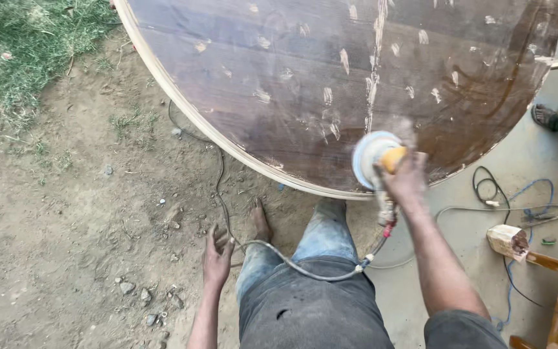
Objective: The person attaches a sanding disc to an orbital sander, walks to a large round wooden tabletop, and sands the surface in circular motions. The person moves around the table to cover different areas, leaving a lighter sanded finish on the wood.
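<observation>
- Right hand (405,179), centre-right of frame: fingers wrapped tight over the top of an orbital sander (377,161), full grasp, knuckles toward camera.
- Sander: yellow-orange body, pale round pad; pad sits flat on the tabletop near its lower edge, centre-right. Pad looks blurred.
- Round wooden tabletop (330,77): dark brown, fills upper centre and upper right of frame; pale filler dabs scattered over it and one pale line running down the middle toward the sander; light wood rim band along the lower-left edge.
- Air hose (305,270): grey, hangs from the sander's lower end, loops across the person's lap in lower centre, then runs up the dirt at centre-left beside the table rim.
- Left hand (217,255), lower centre-left: open and relaxed, fingers loosely spread and pointing up-frame, holding nothing; hangs over the dirt ground, just beside the hose, contact with it not clear.
- Person's legs in dusty jeans (321,242), lower centre; bare foot (261,223) on the dirt just below the table edge.
- Grass patch (27,45), upper left.
- Right edge: another person's sandalled foot (544,116), upper right; blue and black cables (518,194) on the concrete floor, mid-right; a wooden furniture leg (511,241) lower right.
</observation>
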